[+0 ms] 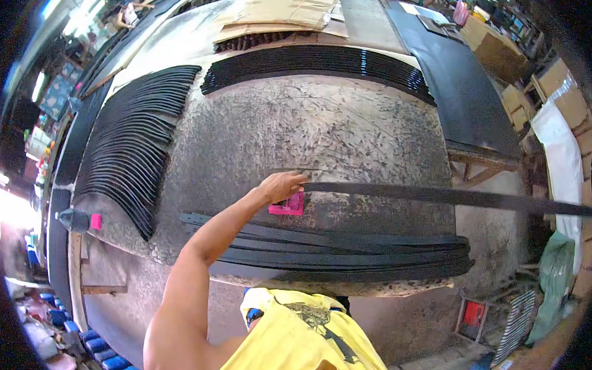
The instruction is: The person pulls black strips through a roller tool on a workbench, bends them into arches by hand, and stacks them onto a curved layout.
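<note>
My left hand [282, 187] reaches over the worktable with its fingers closed on one end of a long black strip [433, 194]. That strip stretches rightward past the table's edge, almost to the rim of the view. Just under the hand is a bright pink block-like piece [287, 204]; its exact kind I cannot make out. Nearer my body, a bundle of long flat black strips [350, 253] lies along the front edge of the table. My right hand does not show.
Curved black strips lie in a fanned row [128, 142] at left and a stacked band [311, 62] at the back. Cardboard sheets [280, 9] lie behind. A dark cone-shaped item [74, 221] sits at the left corner. A stool [472, 316] stands lower right.
</note>
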Demonstrator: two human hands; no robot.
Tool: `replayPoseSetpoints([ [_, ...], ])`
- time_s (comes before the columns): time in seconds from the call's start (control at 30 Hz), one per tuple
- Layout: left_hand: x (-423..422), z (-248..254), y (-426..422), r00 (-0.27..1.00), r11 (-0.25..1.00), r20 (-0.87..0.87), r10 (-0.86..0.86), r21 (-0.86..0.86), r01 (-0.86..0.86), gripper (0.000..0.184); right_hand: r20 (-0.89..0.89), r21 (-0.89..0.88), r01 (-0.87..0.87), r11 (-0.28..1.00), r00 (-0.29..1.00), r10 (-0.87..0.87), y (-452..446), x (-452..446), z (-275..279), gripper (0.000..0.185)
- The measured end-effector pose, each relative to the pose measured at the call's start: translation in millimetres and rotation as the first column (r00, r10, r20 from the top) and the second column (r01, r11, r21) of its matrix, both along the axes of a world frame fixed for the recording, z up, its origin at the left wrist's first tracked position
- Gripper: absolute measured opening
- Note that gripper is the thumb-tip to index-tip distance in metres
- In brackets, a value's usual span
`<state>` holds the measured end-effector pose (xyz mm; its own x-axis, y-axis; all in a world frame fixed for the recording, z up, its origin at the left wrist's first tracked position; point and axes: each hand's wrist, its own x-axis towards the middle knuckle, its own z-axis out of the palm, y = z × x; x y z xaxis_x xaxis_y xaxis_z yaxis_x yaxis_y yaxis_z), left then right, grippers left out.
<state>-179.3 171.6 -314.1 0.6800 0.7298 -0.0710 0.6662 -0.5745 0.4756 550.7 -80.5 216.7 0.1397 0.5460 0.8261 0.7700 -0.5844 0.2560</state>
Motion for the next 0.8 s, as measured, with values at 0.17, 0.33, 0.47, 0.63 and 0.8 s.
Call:
replayPoseSetpoints([
  [0.17,-23,-11,-13,0.970,0.995,-0.232,0.073,-0.046,-0.086,0.027,0.239,-0.455,0.064,0.888,0.970,0.053,-12,342,-240,0.049],
  [0.33,-66,-13,-25,0.920,0.991,-0.366,0.137,0.051,-0.127,0.023,-0.107,-0.482,-0.027,0.876,0.994,-0.028,26,230,-416,0.074],
  [0.47,-114,-19,-38,0.869,0.977,-0.446,0.214,0.098,-0.190,0.021,-0.243,-0.440,-0.180,0.880,0.967,0.076,60,158,-504,0.072],
  [0.63,-180,-29,-59,0.810,0.942,-0.483,0.333,0.144,-0.302,0.021,-0.404,-0.519,-0.175,0.837,0.913,-0.060,112,57,-552,0.068],
  [0.8,-244,-21,-81,0.734,0.911,-0.544,0.406,0.181,-0.370,0.019,-0.537,-0.518,-0.336,0.787,0.844,0.006,162,-5,-601,0.058],
])
